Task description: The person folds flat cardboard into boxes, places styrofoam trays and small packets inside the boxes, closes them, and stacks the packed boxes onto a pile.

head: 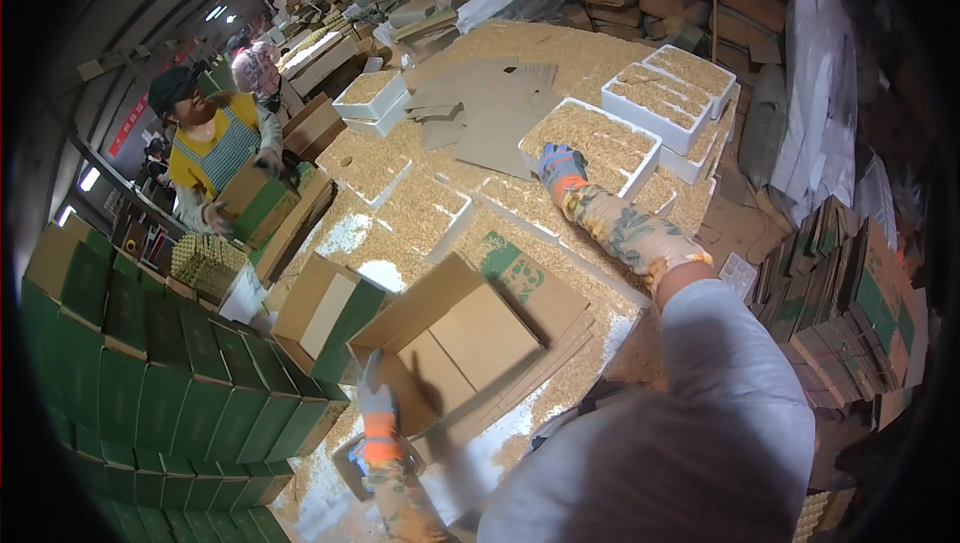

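My left hand (376,397), in a grey glove with an orange cuff, is at the left wall of an unlidded cardboard box (480,337), gripping its edge. The box is tilted and shows bare folded flaps at its bottom. Farther off, my right hand (562,166), in a blue-grey and orange glove, reaches to the near left corner of a white foam box (643,172) filled with husk-like bedding. Its fingers are bent over the rim at the bedding; whether they grip anything is hidden. Flattened printed cartons (551,295) lie beneath the cardboard box.
Green cartons (157,378) are stacked at left, beside another unlidded carton (330,314). Bundled flat cartons (847,310) stand at right. More husk-filled foam boxes (656,104) and cardboard sheets (487,119) lie on the husk-strewn table. A co-worker (217,138) holds a carton across it.
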A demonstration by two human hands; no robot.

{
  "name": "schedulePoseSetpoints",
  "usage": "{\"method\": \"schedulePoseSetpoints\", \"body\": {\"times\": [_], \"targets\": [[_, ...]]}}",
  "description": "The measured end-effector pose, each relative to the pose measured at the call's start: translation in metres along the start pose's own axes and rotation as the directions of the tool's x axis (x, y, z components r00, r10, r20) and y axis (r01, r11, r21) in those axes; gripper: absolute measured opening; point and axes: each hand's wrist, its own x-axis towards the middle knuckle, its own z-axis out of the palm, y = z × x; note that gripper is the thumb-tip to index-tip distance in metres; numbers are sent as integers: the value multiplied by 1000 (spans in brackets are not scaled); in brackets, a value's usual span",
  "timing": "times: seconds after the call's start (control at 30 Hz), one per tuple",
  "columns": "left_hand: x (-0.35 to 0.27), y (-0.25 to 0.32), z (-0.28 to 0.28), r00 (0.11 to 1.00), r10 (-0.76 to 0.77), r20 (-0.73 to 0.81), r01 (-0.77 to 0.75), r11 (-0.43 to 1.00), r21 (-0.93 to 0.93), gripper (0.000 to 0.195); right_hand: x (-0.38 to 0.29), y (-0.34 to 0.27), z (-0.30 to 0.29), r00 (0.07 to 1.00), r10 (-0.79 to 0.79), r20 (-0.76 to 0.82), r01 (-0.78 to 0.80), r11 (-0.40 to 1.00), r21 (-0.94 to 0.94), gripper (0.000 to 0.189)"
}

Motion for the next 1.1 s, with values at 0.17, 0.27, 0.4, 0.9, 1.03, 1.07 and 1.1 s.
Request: {"method": "schedulePoseSetpoints", "body": {"times": [0.17, 0.27, 0.4, 0.9, 1.03, 1.07, 1.1], "targets": [[-23, 72, 4, 989, -150, 4, 145, 945, -293, 64, -74, 38, -14, 911, -355, -209, 391, 906, 166, 50], [-18, 42, 8, 985, -165, 59, 175, 913, -368, 65, -111, 34, -10, 880, -364, -304, 384, 923, 6, 53], [-1, 45, 42, 996, -90, 10, 90, 968, -235, 65, -93, 38, 16, 914, -301, -273, 275, 953, -129, 62], [0, 1, 47, 977, -135, -166, 64, 924, -378, 49, -224, -38, -218, 359, -566, -742, 933, 253, 258, 79], [6, -20, 48, 953, -138, -269, 17, 913, -408, 43, -221, -49, -201, 388, -704, -596, 914, 212, 345, 77], [-5, 2, 41, 952, -135, -276, 55, 959, -279, 42, -216, -55, -197, 404, -747, -528, 908, 259, 329, 77], [-14, 23, 37, 953, -130, -273, 93, 985, -145, 42, -207, -63, -189, 385, -790, -478, 920, 283, 273, 74]]}}
